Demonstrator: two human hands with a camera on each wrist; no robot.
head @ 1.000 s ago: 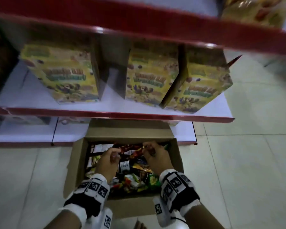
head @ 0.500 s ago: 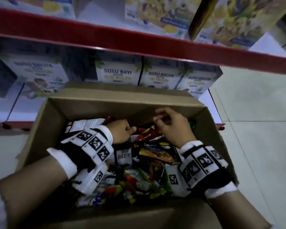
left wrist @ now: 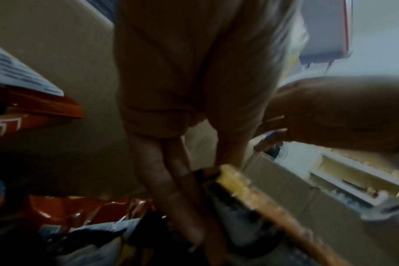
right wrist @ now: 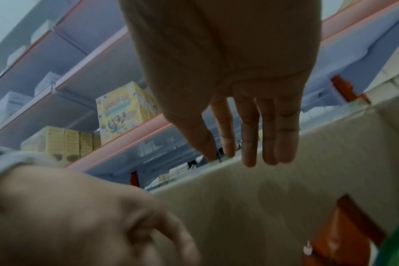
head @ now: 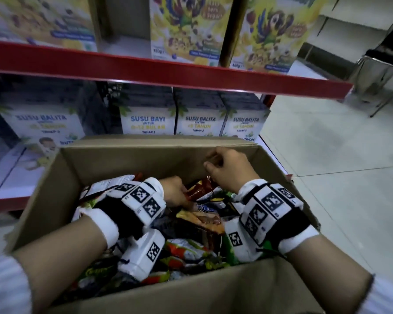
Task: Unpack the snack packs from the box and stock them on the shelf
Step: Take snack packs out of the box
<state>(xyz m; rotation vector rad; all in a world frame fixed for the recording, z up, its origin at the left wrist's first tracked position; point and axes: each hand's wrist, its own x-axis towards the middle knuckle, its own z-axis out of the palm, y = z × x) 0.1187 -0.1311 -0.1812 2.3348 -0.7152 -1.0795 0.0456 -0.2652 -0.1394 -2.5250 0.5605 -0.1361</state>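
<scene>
Lifted clear of the snack packs (head: 197, 223) now: right hand (head: 227, 171), loose and empty, near box (head: 132, 162) wall at 1 o'clock. Left hand (head: 174, 193) buried mid-pile, grip unclear. Nothing shelved yet.

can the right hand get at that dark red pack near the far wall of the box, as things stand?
Probably yes. The right hand hovers directly above the dark red pack, which lies on top of the pile in the cardboard box. The left hand is at its left edge but leaves the top uncovered.
</scene>
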